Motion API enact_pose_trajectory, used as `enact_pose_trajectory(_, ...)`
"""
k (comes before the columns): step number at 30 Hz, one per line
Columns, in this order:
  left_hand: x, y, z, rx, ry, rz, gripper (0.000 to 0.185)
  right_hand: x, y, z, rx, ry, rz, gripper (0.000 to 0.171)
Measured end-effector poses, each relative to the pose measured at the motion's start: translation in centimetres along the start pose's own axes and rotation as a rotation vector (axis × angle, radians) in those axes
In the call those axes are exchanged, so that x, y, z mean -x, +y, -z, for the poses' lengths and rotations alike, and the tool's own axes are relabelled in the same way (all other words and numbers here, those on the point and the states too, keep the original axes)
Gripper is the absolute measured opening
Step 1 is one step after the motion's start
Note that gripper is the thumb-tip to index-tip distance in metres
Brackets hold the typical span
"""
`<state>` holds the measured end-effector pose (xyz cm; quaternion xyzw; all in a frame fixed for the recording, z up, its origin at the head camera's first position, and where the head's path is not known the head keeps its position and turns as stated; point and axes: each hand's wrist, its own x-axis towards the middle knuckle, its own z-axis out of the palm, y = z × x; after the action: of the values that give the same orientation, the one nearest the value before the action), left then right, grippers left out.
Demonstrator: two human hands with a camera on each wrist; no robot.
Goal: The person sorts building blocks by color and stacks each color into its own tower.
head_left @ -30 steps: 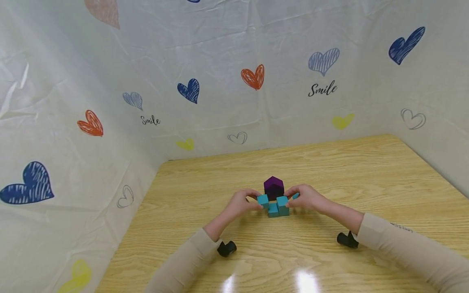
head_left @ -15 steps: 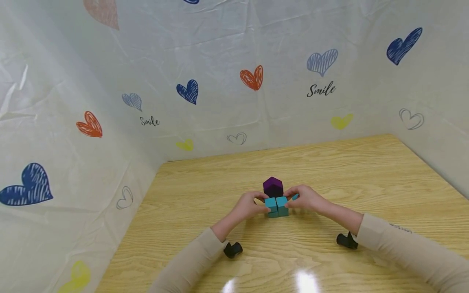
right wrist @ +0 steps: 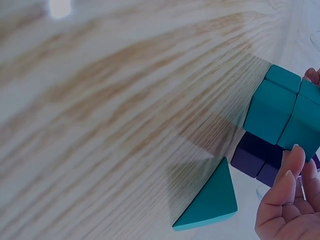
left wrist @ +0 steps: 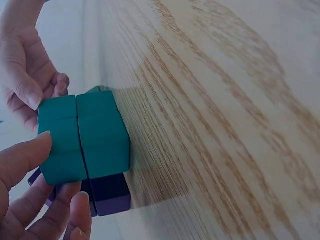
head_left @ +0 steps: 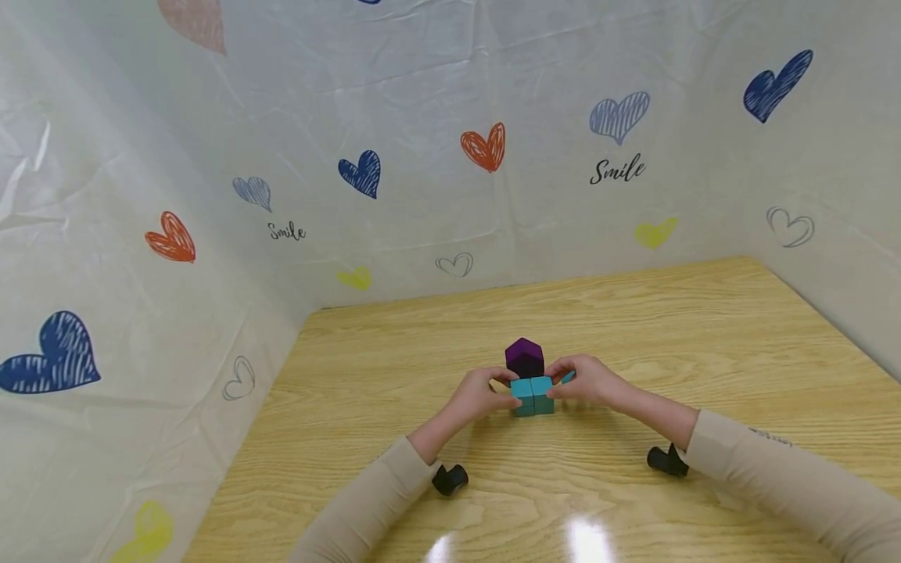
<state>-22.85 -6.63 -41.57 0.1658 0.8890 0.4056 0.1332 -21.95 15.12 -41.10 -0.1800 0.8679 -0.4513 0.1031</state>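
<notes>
Teal blocks form a compact stack, two wide and two high, on the wooden table. My left hand [head_left: 479, 395] pinches the upper left teal block [head_left: 521, 385], thumb at the near face and fingers behind. On the other side, my right hand [head_left: 591, 381] pinches the upper right teal block [head_left: 541, 384]. Beneath these sit the lower blocks; the left wrist view shows the lower left teal block [left wrist: 104, 142] and the right wrist view the lower right teal block [right wrist: 270, 110]. Directly behind stands a dark purple block structure [head_left: 524, 358] with a peaked top, partly hidden.
A teal triangular block [right wrist: 210, 202] lies on the table to the right of the stack, mostly behind my right hand in the head view. White cloth [head_left: 422, 211] printed with hearts encloses the wooden table [head_left: 394, 344] at the back and sides.
My left hand has moved right with its teal block and set it on the lower left one, beside the upper right block. The gap between the upper blocks has closed. My right hand stays put.
</notes>
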Motion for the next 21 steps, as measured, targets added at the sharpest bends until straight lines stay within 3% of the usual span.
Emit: enact_pose_trajectory(21, -0.17, -0.38, -0.14, 0.034, -0.007, 0.024, 0.032, -0.03, -0.03, 0.25, -0.011, -0.024, 0.014, 0.034)
